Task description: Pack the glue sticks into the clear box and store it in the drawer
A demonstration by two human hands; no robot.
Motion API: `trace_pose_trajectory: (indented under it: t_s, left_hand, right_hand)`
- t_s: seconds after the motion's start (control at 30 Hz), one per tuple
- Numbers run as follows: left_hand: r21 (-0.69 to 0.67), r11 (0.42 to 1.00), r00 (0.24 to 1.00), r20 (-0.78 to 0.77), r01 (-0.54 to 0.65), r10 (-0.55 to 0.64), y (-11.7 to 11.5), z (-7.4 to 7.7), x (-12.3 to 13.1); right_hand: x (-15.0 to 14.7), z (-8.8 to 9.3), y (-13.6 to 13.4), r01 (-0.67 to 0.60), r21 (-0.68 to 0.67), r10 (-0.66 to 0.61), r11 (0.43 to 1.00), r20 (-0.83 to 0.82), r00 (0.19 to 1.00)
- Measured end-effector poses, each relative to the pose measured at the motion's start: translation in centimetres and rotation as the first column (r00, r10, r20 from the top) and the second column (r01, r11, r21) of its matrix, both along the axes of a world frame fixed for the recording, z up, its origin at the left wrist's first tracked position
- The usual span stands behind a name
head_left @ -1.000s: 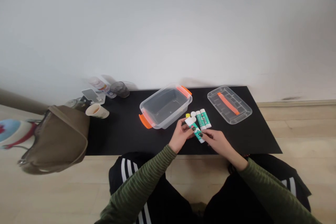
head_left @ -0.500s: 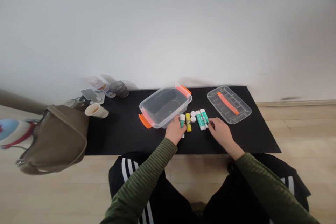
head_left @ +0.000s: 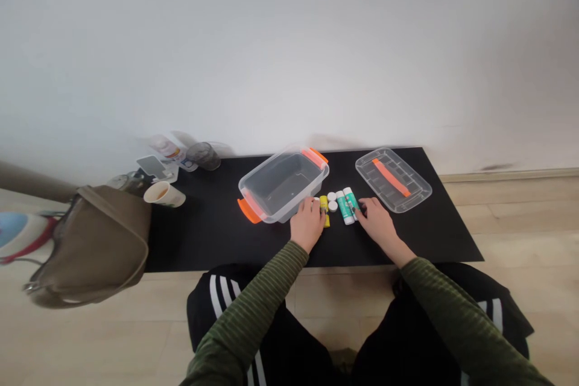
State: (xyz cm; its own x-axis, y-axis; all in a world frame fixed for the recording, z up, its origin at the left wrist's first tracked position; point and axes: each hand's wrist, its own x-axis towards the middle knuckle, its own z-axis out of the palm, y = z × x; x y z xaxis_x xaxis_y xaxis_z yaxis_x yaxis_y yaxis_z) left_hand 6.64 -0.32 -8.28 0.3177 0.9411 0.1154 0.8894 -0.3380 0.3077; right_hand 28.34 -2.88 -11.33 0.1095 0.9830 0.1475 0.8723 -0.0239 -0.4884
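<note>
Left hand (head_left: 307, 226) curls over the yellow stick (head_left: 327, 220) beside the tub (head_left: 289, 184), right hand (head_left: 379, 223) touches the rightmost green stick (head_left: 350, 197), can't tell if either's really pinching, but light side pressure should stop both rolling.

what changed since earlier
The green stick both hands held now lies left of the yellow stick, mostly under the left hand, whose fingers reach the yellow one. The right hand let go and moved right, to the rightmost stick. Box, lid and cup stayed put.
</note>
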Motion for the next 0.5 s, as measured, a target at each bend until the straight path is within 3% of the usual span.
trace_pose_trajectory:
  t_s: [0.1,0.17,0.5]
  left_hand:
    - [0.100,0.983,0.987,0.041,0.153,-0.157,0.2,-0.3,0.6]
    - [0.123,0.973,0.977,0.060,0.195,-0.203,0.5,-0.5,1.0]
    - [0.105,0.984,0.987,0.059,0.144,-0.151,1.2,-1.6,1.3]
  right_hand:
    - [-0.1,0.2,0.0,0.011,-0.024,-0.011,1.000,-0.005,1.000]
    - [-0.1,0.3,0.0,0.018,-0.042,-0.018,0.999,0.000,1.000]
    - [-0.3,0.7,-0.1,0.033,-0.031,-0.030,0.999,0.094,0.995]
